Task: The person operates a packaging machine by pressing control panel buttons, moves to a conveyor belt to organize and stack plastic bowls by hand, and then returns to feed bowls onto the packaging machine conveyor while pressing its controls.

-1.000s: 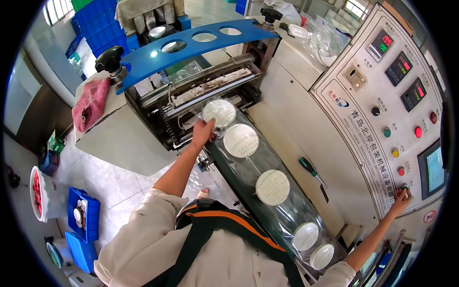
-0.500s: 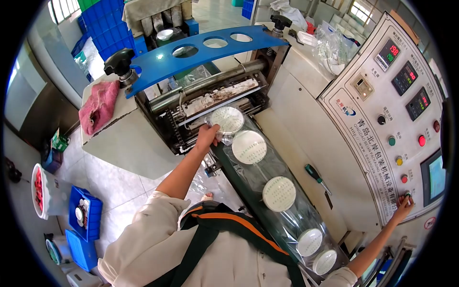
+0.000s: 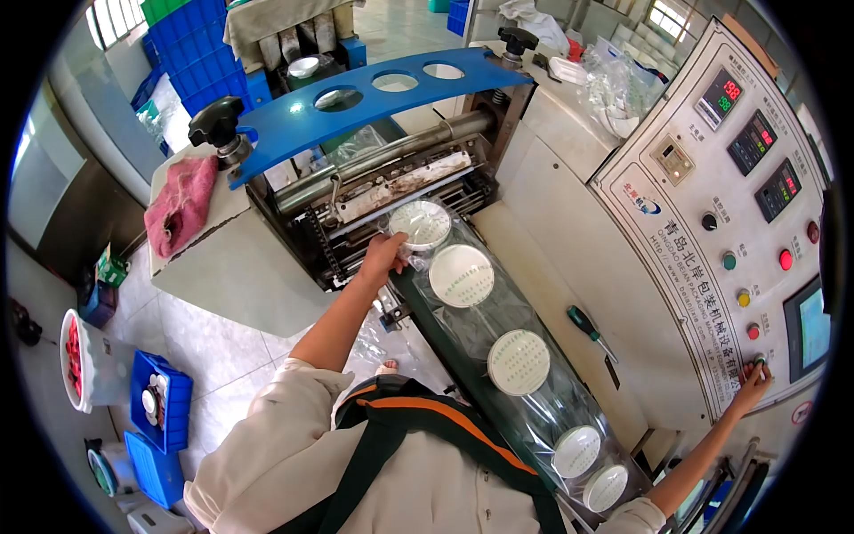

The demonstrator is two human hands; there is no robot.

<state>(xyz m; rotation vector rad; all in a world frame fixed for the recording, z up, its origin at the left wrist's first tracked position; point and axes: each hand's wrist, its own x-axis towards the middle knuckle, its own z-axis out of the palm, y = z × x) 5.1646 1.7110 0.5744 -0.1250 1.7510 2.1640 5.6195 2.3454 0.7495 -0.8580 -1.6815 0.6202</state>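
Observation:
Several round white discs with green print lie under clear film on a dark green belt. My left hand (image 3: pixel 384 254) is closed on the film's edge beside the disc (image 3: pixel 420 224) closest to the sealing unit (image 3: pixel 405 189). Behind it along the belt come a second disc (image 3: pixel 462 276) and a third (image 3: pixel 519 362). Over at the control panel (image 3: pixel 676 205), my right hand (image 3: pixel 754 384) has its fingers pinched round a small knob (image 3: pixel 760 360) at the lower edge, near the touch screen (image 3: pixel 808 329).
A blue plate with round holes (image 3: pixel 356 96) spans the machine. The pink cloth (image 3: pixel 181 206) lies on the left housing. A green-handled screwdriver (image 3: pixel 584 324) rests right of the belt. Blue crates (image 3: pixel 191 53) stand behind, and a white bucket (image 3: pixel 102 360) is on the floor.
The whole view has shifted slightly, moving the machine right in the frame. Both hands keep their places, the left at the film and the right at the knob.

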